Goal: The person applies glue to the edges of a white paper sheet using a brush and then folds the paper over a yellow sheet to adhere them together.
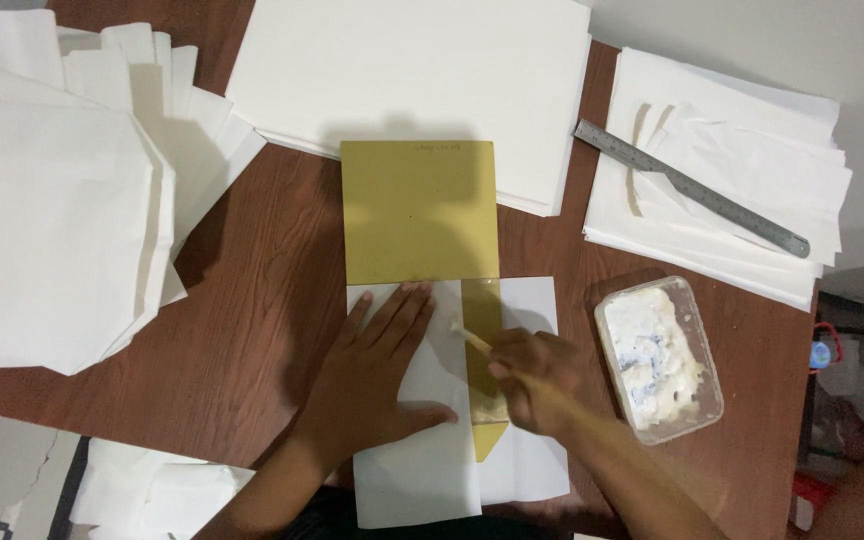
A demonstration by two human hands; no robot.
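Fingers of the right hand are closed in a pinching grip around a thin pale stick, whose tip lies on the narrow gold strip showing between the folded flaps of a white paper sheet. That sheet lies at the near middle of the brown wooden table, directly under both hands. The left hand holds nothing; it lies flat and spread, palm down, pressing on the left flap of the white sheet, fingertips reaching toward the lower edge of a gold card that lies just beyond the sheet. A small gold triangle pokes out below the right hand. To the right of the right hand, near it but apart, stands a clear plastic tub with no lid, holding a lumpy white paste smeared with some greyish and yellowish marks. Beyond the tub, a steel ruler lies slantwise on a stack of white paper. Another large white stack lies at the far middle, partly under the gold card, and a heap of folded white paper pieces fills the left side.
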